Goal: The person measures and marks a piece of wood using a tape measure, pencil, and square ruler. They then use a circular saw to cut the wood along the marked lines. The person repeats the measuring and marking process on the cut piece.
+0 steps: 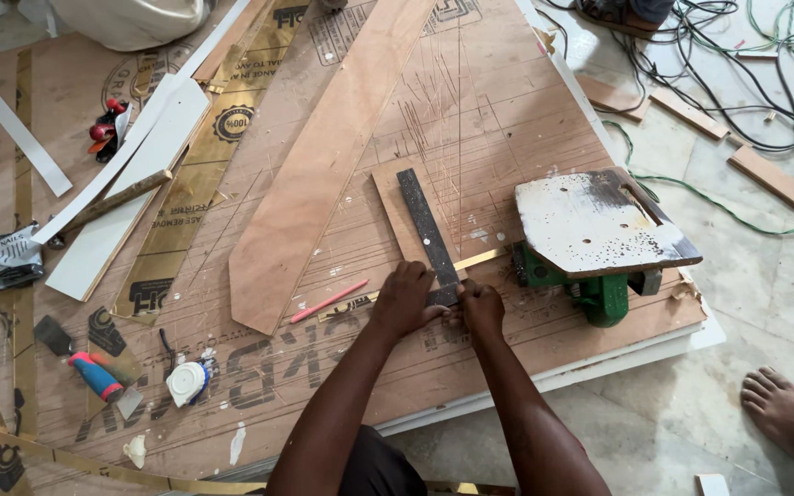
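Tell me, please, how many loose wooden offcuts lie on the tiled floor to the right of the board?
3: offcut beside the board's edge, offcut among the cables, offcut farther right. Cables may hide more.

Red pencil (328, 301), green power tool (599, 292), tangled cables (737, 55), bare foot (788, 413)

We look steeply down from head height, close over the plywood surface (526, 358), forearms reaching away from us.
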